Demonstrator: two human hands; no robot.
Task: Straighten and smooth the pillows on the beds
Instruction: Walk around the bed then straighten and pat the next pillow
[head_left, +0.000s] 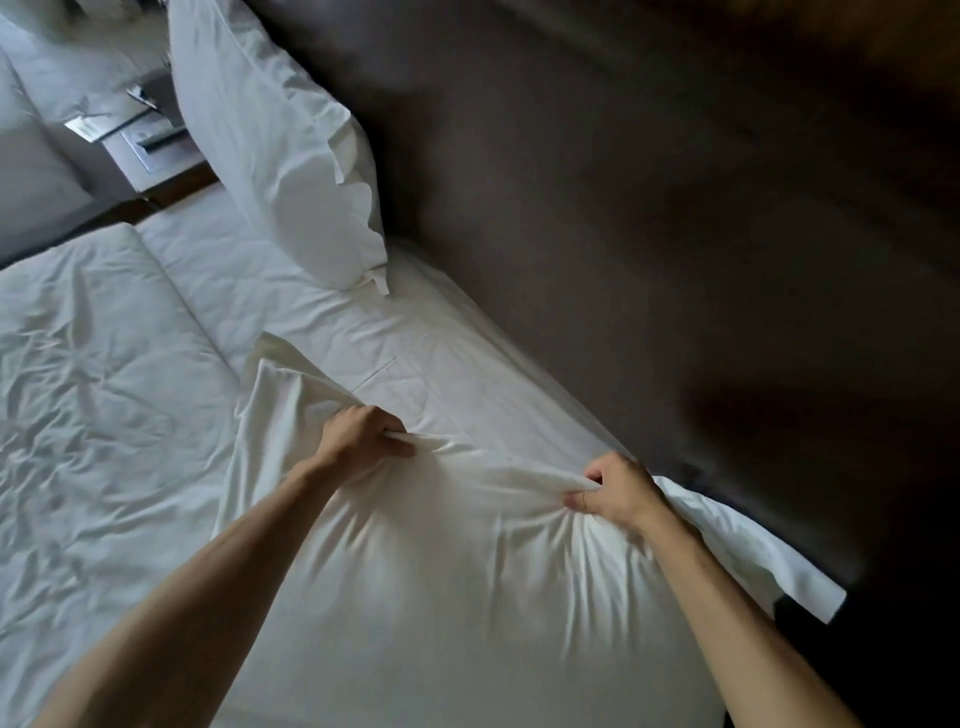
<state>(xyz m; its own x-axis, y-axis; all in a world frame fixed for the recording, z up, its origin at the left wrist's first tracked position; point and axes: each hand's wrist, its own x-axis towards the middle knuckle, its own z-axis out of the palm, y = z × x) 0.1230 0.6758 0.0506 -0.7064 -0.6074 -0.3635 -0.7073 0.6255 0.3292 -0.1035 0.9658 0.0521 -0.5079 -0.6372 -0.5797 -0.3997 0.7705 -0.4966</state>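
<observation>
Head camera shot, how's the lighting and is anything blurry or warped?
Head view: dim light, the headboard nearly black at right; white pillow gripped by left hand and right hand shows streaky motion blur; upright pillow softly blurred; nightstand smeared; wide-angle lens tilts and bends the bed edges.

No text, label or number can be read anywhere.
</observation>
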